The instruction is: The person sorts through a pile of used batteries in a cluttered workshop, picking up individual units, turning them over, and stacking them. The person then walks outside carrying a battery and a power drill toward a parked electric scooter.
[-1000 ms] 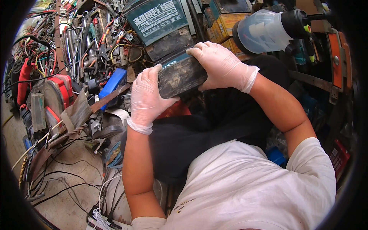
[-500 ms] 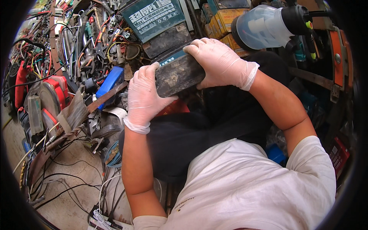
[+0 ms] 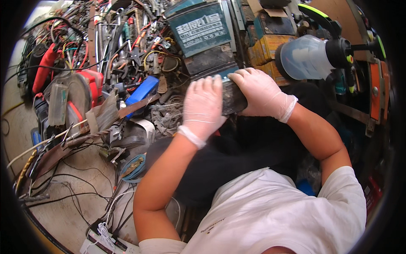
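A dirty, dark block-shaped battery (image 3: 233, 98) with a teal strip is between my gloved hands, above my dark-trousered legs. My left hand (image 3: 203, 103) covers its left part, fingers over the far edge and thumb on the near side. Its right end is gripped by my right hand (image 3: 263, 92), the fingertips lying on the far edge. Both hands wear thin whitish gloves. Just beyond stands a larger teal battery (image 3: 202, 31) with white print, its dark lower part close to my fingertips. The underside of the held battery is hidden.
A clear spray bottle (image 3: 305, 57) with a black top lies at the right, beside yellow boxes (image 3: 270, 48). To the left are a blue block (image 3: 143, 95), a red-and-grey power tool (image 3: 80, 93) and heaped tools and wires. A power strip (image 3: 108, 243) with cables lies at the lower left.
My left hand has shifted right along the battery, closer to my right hand, and covers more of it. The whole view has swung, so surroundings appear further right and lower.
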Available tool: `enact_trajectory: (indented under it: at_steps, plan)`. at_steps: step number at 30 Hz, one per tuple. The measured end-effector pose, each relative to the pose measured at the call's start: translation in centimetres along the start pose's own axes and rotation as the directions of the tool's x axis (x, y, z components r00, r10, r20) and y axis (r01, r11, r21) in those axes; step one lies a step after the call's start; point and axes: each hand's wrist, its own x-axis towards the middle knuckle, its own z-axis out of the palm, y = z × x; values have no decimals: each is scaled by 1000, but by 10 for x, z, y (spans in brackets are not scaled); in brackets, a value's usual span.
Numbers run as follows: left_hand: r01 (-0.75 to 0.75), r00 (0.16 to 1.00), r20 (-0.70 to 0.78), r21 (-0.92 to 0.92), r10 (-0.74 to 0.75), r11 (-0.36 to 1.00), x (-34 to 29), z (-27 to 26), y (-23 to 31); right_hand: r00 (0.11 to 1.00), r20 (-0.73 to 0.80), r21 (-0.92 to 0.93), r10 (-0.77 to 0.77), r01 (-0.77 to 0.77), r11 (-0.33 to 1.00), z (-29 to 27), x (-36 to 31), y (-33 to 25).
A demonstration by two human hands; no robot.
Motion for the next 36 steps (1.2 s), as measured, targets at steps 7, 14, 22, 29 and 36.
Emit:
enact_trajectory:
  at_steps: [7,14,22,29,36]
  plan:
    - [26,999,-29,-83,-29,996,-1,13,6,997,-5,6,-74,74,997,2,-1,-5]
    - [158,987,9,-191,-159,969,-18,-16,-14,972,89,32,-218,216,976,-27,39,-20]
    - [628,656,98,-621,-748,469,-79,-51,-50,899,-319,53,-301,334,941,-59,140,-5]
    - [710,522,35,-572,-852,411,-74,6,-101,901,-293,292,321,-235,927,-46,158,106]
    - [872,363,128,-396,-923,288,-40,84,-104,842,-245,415,481,-358,837,-31,160,145]
